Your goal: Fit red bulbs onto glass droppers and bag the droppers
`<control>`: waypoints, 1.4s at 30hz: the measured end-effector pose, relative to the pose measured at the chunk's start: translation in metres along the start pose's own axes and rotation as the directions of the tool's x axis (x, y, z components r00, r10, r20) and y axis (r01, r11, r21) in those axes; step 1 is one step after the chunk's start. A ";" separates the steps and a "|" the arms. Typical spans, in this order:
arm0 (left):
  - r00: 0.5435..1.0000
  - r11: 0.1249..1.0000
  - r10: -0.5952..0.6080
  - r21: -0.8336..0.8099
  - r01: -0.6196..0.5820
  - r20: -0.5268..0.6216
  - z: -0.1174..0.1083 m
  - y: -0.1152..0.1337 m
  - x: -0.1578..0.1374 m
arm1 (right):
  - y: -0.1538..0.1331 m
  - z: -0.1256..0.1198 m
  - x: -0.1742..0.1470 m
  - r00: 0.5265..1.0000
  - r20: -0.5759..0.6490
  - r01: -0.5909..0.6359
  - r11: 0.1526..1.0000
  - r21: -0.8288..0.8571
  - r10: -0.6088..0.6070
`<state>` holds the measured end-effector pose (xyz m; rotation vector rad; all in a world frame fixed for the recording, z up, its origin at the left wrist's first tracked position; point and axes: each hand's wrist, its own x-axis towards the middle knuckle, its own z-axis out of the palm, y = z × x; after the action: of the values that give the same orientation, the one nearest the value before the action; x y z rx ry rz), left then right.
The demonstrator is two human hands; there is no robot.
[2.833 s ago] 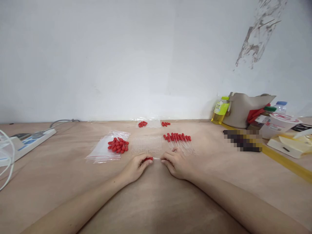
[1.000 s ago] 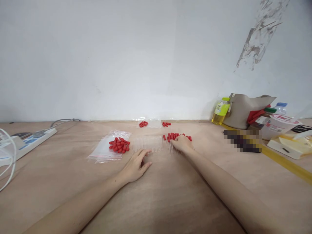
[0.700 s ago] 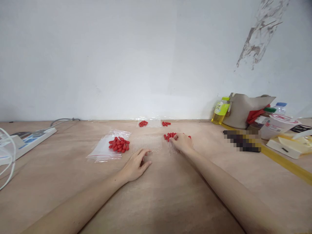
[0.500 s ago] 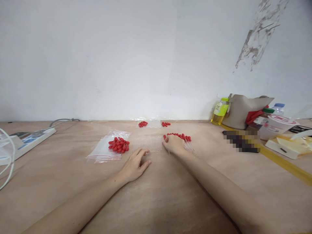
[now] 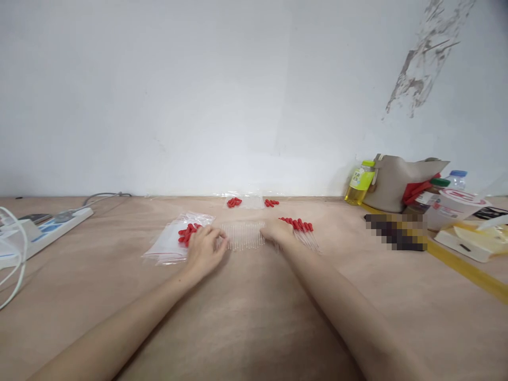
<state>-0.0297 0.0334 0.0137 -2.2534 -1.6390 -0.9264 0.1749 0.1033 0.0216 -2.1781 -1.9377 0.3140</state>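
Observation:
A row of thin clear glass dropper tubes (image 5: 244, 236) lies side by side on the brown table between my hands. My left hand (image 5: 205, 247) is at its left end, fingers loosely bent, with a gap between thumb and forefinger. Partly behind that hand, red rubber bulbs (image 5: 185, 235) are piled on clear plastic bags (image 5: 166, 246). At the right end of the row, my right hand (image 5: 277, 231) has its fingertips closed on a glass tube; the grip is partly hidden. Beyond it lie droppers with red bulbs (image 5: 302, 225) fitted, lined up at a slant.
Two small groups of red bulbs (image 5: 234, 202) rest on clear plastic by the wall. A power strip (image 5: 47, 235) with cables is at left. On the right are a yellow bottle (image 5: 360, 182), a grey container (image 5: 391, 185), a paper tub (image 5: 452, 207) and yellow tape (image 5: 468, 270).
My left hand has moved left from in front of the tubes to the pile of red bulbs, now covering part of it. My right hand has shifted slightly left, off the red-bulbed droppers.

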 end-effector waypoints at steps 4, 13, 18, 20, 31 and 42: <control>0.966 0.944 -0.258 0.210 0.256 -0.020 -0.017 -0.034 0.021 | 0.001 0.000 -0.001 1.000 -0.010 -0.010 1.000 0.022 0.010; 0.919 0.886 -0.394 0.271 0.376 0.013 -0.019 -0.060 0.033 | 0.015 -0.014 -0.024 0.995 -0.093 0.034 0.997 0.073 -0.027; 0.925 0.888 -0.378 0.296 0.353 0.031 -0.013 -0.057 0.036 | 0.036 -0.014 -0.049 0.972 -0.188 0.165 0.980 0.112 -0.142; 0.926 0.890 -0.377 0.291 0.352 0.032 -0.010 -0.058 0.036 | 0.044 -0.011 -0.059 0.960 -0.236 0.190 0.972 0.142 -0.153; 0.958 0.945 -0.285 0.164 0.284 -0.023 -0.036 -0.040 0.041 | 0.068 0.003 -0.085 0.870 -0.328 0.448 0.869 0.211 -0.369; 0.950 0.911 0.128 -0.413 0.002 0.286 0.009 0.026 -0.021 | 0.079 0.019 -0.089 0.675 -0.425 0.712 0.684 0.158 -0.604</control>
<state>-0.0068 0.0124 -0.0012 -2.8443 -1.5899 -1.0235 0.2340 0.0059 -0.0180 -1.1025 -2.1303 0.0880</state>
